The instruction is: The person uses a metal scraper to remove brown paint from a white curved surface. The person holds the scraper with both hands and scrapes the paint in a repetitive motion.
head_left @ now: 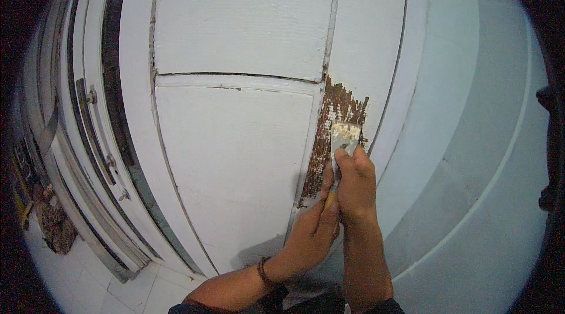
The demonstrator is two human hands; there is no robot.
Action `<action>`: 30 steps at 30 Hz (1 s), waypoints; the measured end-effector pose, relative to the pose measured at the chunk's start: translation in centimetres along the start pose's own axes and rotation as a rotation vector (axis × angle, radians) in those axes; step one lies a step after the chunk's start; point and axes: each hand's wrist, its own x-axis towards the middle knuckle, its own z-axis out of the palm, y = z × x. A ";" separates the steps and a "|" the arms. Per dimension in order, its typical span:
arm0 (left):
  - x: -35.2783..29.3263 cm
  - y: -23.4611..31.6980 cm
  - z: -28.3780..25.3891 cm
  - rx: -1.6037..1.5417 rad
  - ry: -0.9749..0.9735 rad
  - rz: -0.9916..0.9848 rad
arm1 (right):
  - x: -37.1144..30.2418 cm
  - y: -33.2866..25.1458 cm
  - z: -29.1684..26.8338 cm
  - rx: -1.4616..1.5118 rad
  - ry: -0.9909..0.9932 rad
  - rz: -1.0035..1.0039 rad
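Observation:
A scraper (344, 133) with a flat metal blade and a yellowish handle lies against a white painted door (235, 131). Pale paint flakes cover the blade near its edge. My right hand (356, 181) is closed around the scraper, its thumb on the blade's lower part. Below and to the left, my left hand (315, 226) is closed at the handle's lower end; some of its fingers are hidden behind the handle and the right hand. Around the blade, a ragged brown patch (321, 155) of bared surface runs down the right part of the door.
At the left stands a white door frame with a long handle (97, 131) and dark glass. A brown bundle (54, 220) lies on the tiled floor (100, 290) at the lower left. A pale wall (459, 155) curves along the right side.

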 end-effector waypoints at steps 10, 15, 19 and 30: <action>-0.1 -0.3 0.1 -0.131 -0.009 -0.061 | -0.7 -1.2 0.7 0.080 -0.005 0.002; 0.1 -0.6 -0.1 -0.096 -0.014 0.001 | -1.0 -1.5 0.7 0.128 0.012 0.083; 0.5 -0.6 -0.2 -0.056 -0.013 -0.034 | -0.5 -1.1 0.5 0.128 -0.009 0.042; 1.5 -0.2 -0.7 0.000 -0.023 0.009 | 0.7 -1.4 0.3 0.147 -0.074 -0.062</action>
